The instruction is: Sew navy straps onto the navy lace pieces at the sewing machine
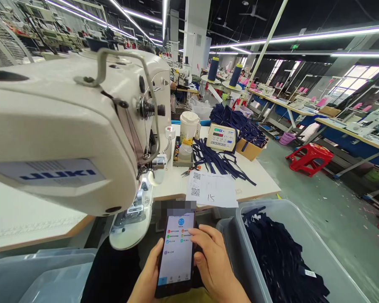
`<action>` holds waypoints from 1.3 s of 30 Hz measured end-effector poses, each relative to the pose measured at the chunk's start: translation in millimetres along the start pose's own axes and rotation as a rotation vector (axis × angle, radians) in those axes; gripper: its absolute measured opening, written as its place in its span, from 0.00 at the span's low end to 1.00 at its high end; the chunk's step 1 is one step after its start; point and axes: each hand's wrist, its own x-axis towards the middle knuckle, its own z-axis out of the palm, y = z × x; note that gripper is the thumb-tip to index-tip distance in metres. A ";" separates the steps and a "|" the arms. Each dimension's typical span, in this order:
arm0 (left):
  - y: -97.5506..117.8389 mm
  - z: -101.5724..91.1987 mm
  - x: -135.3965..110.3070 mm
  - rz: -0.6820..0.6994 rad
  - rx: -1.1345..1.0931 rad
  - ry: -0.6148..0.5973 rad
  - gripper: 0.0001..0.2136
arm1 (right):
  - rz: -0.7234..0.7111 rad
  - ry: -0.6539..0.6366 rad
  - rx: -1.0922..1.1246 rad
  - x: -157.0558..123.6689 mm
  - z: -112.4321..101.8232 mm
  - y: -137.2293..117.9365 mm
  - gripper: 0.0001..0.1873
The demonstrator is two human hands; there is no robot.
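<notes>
We hold the phone (pixel 175 269) upright over our lap, below the front edge of the surface (pixel 169 191). Our left hand's (pixel 149 267) grip pinches its left side; our right hand's (pixel 216 256) grip is loosely spread, fingertips over the screen, though whether they touch we cannot tell. The sewing machine (pixel 66 118) looms at our left, hiding part of the surface, its lower arm (pixel 131 231) just beside the phone. Crowding our right is a bin (pixel 303 206) of dark strips (pixel 274 252). Ahead we see a marked paper (pixel 213 191), snips (pixel 189 171), navy strips (pixel 219 158), a control panel (pixel 221 138) and a lidded cup (pixel 188 124).
</notes>
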 end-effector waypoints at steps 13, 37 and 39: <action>9.5 2.7 8.4 -0.169 -0.090 -0.297 0.26 | 0.078 0.133 0.166 -12.8 -11.1 7.5 0.13; 9.4 -0.3 11.7 -0.224 -0.176 -0.330 0.27 | -0.234 -0.062 0.124 -16.9 -17.9 -7.4 0.12; 10.0 1.7 10.2 -0.227 -0.162 -0.322 0.27 | -0.319 -0.132 0.055 -17.8 -18.9 -10.9 0.11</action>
